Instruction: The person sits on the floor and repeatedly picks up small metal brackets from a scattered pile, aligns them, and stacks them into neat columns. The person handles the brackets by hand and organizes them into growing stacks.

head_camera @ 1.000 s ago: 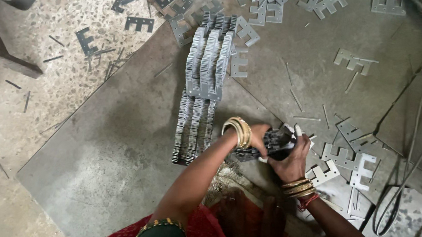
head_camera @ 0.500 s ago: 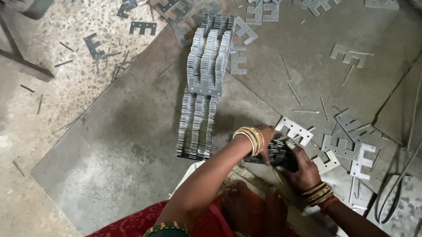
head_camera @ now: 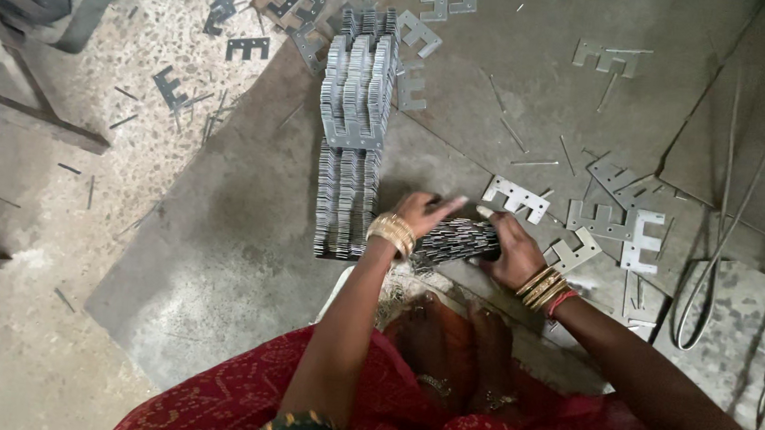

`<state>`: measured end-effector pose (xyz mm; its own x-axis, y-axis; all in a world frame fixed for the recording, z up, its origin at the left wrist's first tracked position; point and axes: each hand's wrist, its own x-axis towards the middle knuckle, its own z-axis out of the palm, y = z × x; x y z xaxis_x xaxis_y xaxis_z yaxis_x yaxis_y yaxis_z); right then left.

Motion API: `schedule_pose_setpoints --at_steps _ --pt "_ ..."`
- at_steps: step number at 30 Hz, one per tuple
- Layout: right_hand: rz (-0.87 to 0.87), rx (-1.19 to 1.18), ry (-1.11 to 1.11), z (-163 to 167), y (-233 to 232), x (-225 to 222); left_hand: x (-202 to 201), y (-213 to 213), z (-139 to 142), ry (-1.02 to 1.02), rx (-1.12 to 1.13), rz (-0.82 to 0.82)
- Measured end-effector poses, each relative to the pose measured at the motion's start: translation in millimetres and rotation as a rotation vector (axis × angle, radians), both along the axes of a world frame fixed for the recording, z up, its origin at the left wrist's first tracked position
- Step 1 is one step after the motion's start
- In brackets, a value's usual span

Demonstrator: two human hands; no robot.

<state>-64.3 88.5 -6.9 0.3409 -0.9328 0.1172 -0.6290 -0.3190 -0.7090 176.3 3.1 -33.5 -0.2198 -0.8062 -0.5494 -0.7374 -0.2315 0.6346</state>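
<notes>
**Both hands clamp a bundle of metal plates**

Your left hand (head_camera: 423, 213) and right hand (head_camera: 513, 251) hold one bundle (head_camera: 457, 238) of thin stamped plates between them, lying on its side just above the sheet (head_camera: 218, 257) on the floor. The left hand presses its end with the fingers stretched out flat over the top; the right hand is closed round the other end, fingers wrapped over the plates. Gold bangles (head_camera: 392, 234) sit on your left wrist, and gold and red ones on the right.

Just left of your left hand, touching or nearly touching it, stands a long row (head_camera: 347, 186) of the same plates packed on edge, running away from you. At its far end a second batch (head_camera: 360, 88) lies on it, fanned out and leaning.

Just beyond your right hand lies a single pale comb-shaped plate (head_camera: 516, 197). To the right of that hand more loose plates (head_camera: 619, 227) lie flat and overlapping. Farther out from both hands, more loose plates are scattered on the sheet and on the speckled floor (head_camera: 52, 327). A loop of wire (head_camera: 709, 292) lies well to the right of your right hand.

Your feet (head_camera: 459, 346) show below the bundle, against the red cloth (head_camera: 235, 402) over your lap.
</notes>
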Motion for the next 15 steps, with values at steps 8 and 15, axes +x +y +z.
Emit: schedule_pose_setpoints --at_steps 8,15 --pt "0.031 0.017 0.096 15.5 -5.1 26.8 -11.4 45.9 -49.3 0.676 -0.245 0.79" --pt "-0.081 0.213 0.066 3.9 3.6 36.7 -26.6 35.9 -21.6 0.806 -0.22 0.571"
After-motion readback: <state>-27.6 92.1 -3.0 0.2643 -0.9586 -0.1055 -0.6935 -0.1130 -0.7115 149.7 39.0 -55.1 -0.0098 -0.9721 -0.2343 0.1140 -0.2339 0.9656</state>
